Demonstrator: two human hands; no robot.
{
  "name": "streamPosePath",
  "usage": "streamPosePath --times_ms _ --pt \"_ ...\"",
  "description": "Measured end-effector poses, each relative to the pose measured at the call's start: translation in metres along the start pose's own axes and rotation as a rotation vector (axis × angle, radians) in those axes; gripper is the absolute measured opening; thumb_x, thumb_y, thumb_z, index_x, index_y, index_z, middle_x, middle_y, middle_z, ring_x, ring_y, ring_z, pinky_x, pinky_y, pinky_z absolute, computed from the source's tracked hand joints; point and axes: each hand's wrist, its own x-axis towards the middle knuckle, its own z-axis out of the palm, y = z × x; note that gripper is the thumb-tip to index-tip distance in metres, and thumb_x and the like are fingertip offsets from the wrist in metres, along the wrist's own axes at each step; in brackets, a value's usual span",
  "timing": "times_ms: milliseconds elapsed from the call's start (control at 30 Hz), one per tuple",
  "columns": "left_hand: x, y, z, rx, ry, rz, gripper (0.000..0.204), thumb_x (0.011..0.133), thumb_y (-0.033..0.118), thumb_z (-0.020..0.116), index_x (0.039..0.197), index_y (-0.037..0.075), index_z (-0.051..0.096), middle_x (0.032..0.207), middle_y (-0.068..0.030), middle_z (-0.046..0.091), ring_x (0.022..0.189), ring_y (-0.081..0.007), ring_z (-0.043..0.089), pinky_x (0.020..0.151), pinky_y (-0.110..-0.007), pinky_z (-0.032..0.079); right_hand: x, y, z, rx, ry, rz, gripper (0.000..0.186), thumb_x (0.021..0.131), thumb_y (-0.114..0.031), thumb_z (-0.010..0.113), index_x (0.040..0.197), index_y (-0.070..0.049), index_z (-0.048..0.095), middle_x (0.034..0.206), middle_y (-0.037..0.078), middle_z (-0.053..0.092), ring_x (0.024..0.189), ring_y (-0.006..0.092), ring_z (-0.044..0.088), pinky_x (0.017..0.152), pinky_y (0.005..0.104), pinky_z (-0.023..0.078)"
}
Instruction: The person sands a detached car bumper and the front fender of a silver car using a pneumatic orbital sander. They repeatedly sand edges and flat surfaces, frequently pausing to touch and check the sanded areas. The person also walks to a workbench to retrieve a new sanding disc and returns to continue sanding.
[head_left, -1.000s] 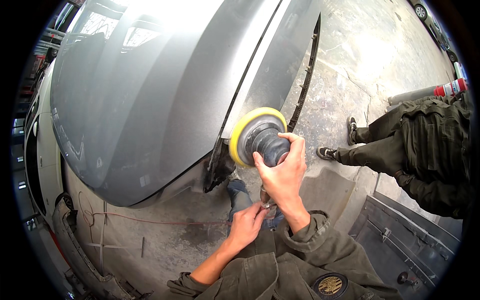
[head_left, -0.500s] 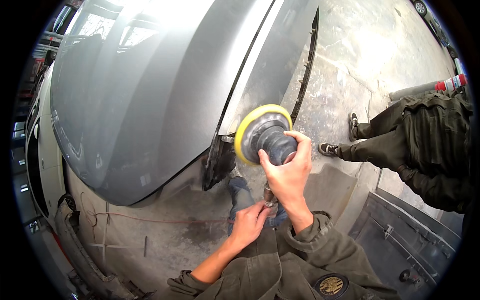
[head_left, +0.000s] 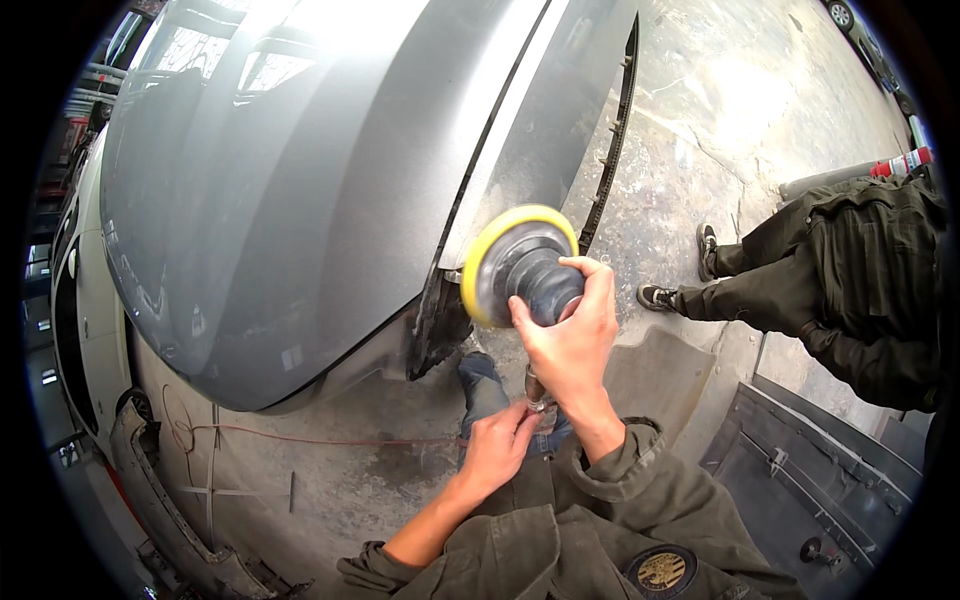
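Note:
My right hand (head_left: 573,335) is wrapped round the dark body of an air sander (head_left: 545,285). Its round pad with a yellow rim (head_left: 478,262) is tilted up toward the grey fender (head_left: 530,130), overlapping its near end; whether it touches cannot be told. Lower down, my left hand (head_left: 497,447) closes on the sander's rear end, by the metal hose fitting (head_left: 537,392). Beside the fender lies the large grey car hood (head_left: 290,200), with a dark gap between them.
A co-worker in dark clothes (head_left: 800,275) stands at the right. A thin reddish hose (head_left: 320,440) runs across the floor from the left. A removed bumper (head_left: 150,480) lies at lower left, a grey panel (head_left: 790,480) at lower right. A white car (head_left: 95,290) stands far left.
The sander and my right hand have shifted slightly left and up. My left hand stays nearly in place on the rear end.

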Motion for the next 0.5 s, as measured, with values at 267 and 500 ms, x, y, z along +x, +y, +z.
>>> streamPosePath --times_ms 267,500 --pt "0.01 0.007 -0.026 0.247 0.006 0.214 0.02 0.093 0.01 0.072 0.112 0.002 0.072 0.102 -0.0179 0.075 0.091 -0.0338 0.074 0.076 -0.039 0.059 0.006 0.033 -0.014 -0.004 0.187 -0.078 0.064 0.068 -0.012 0.089 0.122 -0.004 0.056 0.111 0.011 0.06 0.096 0.0255 0.064 0.087 0.0382 0.051" --pt "0.048 0.055 -0.089 0.981 0.055 0.472 0.057 0.085 0.018 0.079 0.137 0.005 0.061 0.154 -0.0128 0.052 0.07 -0.0213 0.066 0.061 -0.031 0.057 -0.036 0.088 -0.05 0.281 0.153 0.094 0.069 0.072 -0.009 0.09 0.127 -0.003 0.05 0.12 0.012 0.061 0.108 0.021 0.061 0.096 0.0349 0.05"
